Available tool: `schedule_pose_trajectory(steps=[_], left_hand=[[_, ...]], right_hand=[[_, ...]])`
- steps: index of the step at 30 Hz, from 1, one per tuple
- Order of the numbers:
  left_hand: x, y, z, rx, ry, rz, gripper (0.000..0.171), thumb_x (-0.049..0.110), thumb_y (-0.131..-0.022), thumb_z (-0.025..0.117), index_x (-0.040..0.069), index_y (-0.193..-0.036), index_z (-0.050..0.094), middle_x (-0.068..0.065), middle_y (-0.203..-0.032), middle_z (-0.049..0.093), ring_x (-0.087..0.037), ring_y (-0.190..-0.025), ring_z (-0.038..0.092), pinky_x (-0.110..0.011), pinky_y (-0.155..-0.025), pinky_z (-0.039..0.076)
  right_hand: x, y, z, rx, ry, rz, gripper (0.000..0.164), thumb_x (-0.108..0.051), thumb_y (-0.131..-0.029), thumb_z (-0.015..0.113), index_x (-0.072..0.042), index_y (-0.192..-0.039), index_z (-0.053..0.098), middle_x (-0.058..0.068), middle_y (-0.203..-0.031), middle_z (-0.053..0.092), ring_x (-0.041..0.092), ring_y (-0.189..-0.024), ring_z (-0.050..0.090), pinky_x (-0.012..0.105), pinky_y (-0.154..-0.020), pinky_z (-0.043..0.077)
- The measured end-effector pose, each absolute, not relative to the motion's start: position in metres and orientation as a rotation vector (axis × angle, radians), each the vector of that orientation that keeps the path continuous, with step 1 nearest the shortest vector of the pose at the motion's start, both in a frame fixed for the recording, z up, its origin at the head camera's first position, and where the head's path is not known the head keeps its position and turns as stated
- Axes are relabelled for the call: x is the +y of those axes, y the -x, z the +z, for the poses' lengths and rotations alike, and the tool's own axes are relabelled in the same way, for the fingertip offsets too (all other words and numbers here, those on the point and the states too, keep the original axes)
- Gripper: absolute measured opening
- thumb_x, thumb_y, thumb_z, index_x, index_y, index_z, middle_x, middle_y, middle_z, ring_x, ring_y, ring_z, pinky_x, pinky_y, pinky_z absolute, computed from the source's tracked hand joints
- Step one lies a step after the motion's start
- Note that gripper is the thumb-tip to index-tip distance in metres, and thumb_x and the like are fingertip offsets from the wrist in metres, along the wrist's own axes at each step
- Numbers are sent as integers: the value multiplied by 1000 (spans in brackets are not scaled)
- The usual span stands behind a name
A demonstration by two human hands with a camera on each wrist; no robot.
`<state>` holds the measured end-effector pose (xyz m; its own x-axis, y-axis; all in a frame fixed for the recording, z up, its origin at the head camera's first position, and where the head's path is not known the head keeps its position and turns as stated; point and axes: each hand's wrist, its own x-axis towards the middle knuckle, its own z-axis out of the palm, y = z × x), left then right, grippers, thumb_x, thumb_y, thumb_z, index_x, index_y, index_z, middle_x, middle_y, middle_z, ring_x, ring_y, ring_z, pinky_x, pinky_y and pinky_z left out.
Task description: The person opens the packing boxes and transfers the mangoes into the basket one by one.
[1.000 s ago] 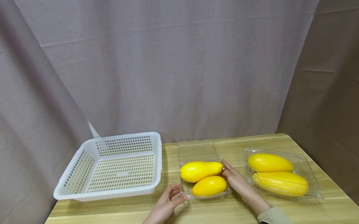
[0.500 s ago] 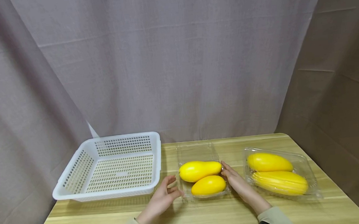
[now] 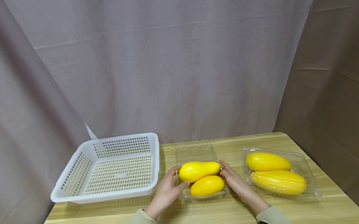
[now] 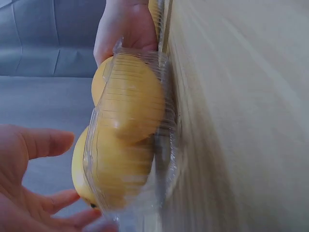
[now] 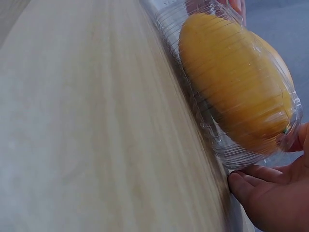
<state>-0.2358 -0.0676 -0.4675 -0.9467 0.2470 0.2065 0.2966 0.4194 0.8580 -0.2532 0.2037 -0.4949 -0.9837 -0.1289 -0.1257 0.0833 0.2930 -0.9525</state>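
1. The upper yellow fruit lies a little below and right of the middle of the head view, in a clear box on the wooden table. Its long axis runs roughly left to right across the frame, broad end left, narrower neck right.

2. The left hand is at the broad end, so the fruit lies to the right of its fingers and slightly up the frame. Thumb and fingers are spread apart, with that end facing the gap. In the left wrist view the thumb stands clear of the fruit; the fingertips are at its lower end, though contact is uncertain.

3. The right hand is at the neck end, its fingers against the box's side. Whether they grip the rim or only rest there, I cannot tell.

4. The lower yellow fruit lies just below the upper one, farther from the left fingers.

5. The white basket stands at lower left; the second clear box, with more yellow fruit, lies at lower right.
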Motion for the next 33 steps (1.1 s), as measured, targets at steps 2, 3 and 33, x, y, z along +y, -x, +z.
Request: schedule_pose_trajectory(steps=[2,3,33], left_hand=[[-64,239,-467,-2606,493,-1530,60,21,-88,76,-3,-139,52,-23,-145,49,-45,-133,44,-63,-109,37],[-63,241,-467,-2608,486,-1518,60,21,-88,76,-2,-138,53,-23,-144,49,-44,-134,44,-62,-110,36],[-40,262,-461,-2730,609,-1276,67,14,-82,83,-1,-140,53,-19,-135,58,-36,-123,55,-54,-105,43]], right_hand=[[204,254,-495,2381,37,-1767,67,-22,-104,41,-4,-161,10,28,-164,9,45,-150,9,61,-120,7],[204,254,-494,2383,34,-1766,67,-22,-104,41,-5,-161,10,28,-164,9,46,-149,10,61,-120,8],[202,252,-494,2480,34,-1716,60,-20,-104,38,-3,-159,20,33,-156,29,48,-140,35,64,-116,24]])
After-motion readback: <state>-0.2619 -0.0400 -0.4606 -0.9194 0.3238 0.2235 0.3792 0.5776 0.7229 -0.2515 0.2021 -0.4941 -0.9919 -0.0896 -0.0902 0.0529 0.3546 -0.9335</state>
